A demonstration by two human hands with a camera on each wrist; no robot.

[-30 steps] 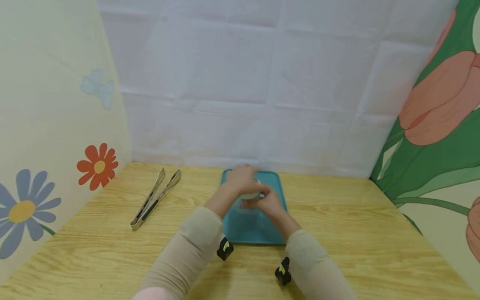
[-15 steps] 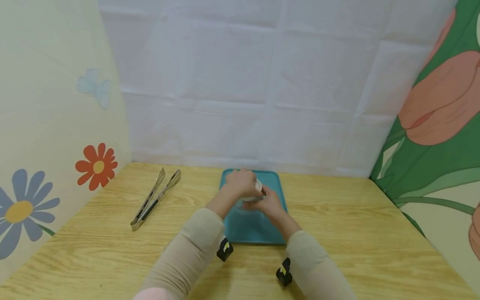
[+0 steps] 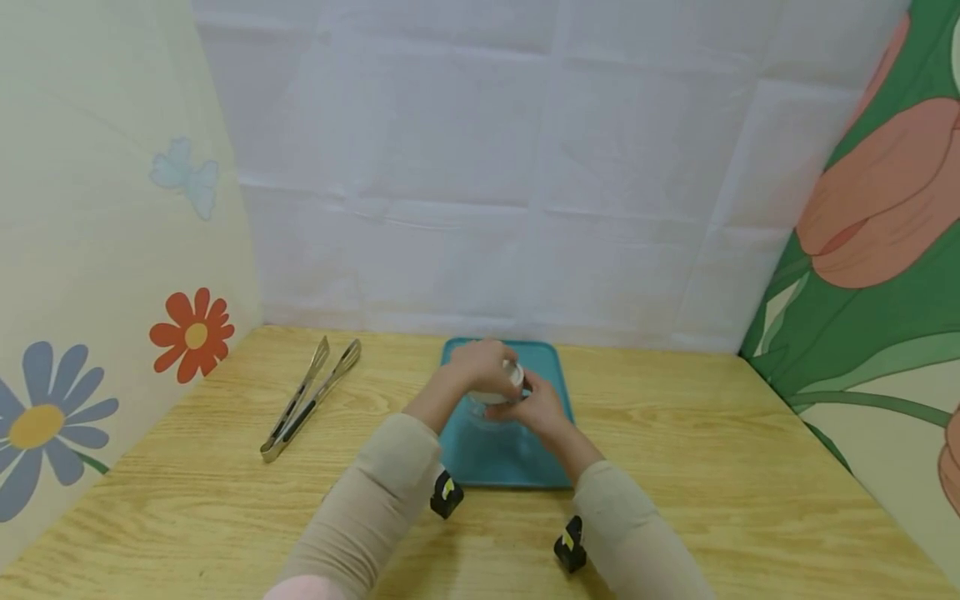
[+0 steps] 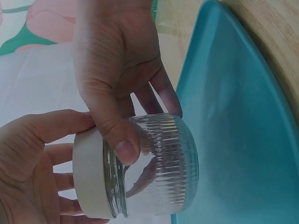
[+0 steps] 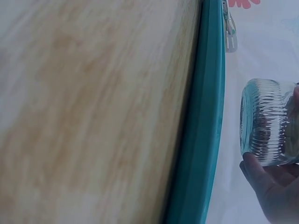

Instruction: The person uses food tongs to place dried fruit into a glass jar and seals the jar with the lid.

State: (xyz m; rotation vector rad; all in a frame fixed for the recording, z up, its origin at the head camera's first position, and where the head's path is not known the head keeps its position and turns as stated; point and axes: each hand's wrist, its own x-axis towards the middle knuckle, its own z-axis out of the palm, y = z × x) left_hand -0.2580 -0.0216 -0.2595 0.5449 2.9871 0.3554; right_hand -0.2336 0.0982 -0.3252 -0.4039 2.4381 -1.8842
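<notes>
Over the blue tray I hold a clear ribbed glass jar with a white lid. My left hand grips the lid from above, its fingers curled round the rim in the left wrist view. My right hand holds the jar's side, the thumb lying across the glass near the lid. Some of the threaded neck shows below the lid. In the right wrist view the jar's base faces left, with right-hand fingers against it. From the head view, my hands cover most of the jar.
Metal tongs with black grips lie spread on the wooden table, left of the tray. A white cloth hangs behind the table. Flower-printed panels stand at both sides. A black wrist mount sits beside the left sleeve.
My left hand has turned and shifted slightly left and nearer on the lid, so more of the white lid shows. The right hand has hardly moved.
</notes>
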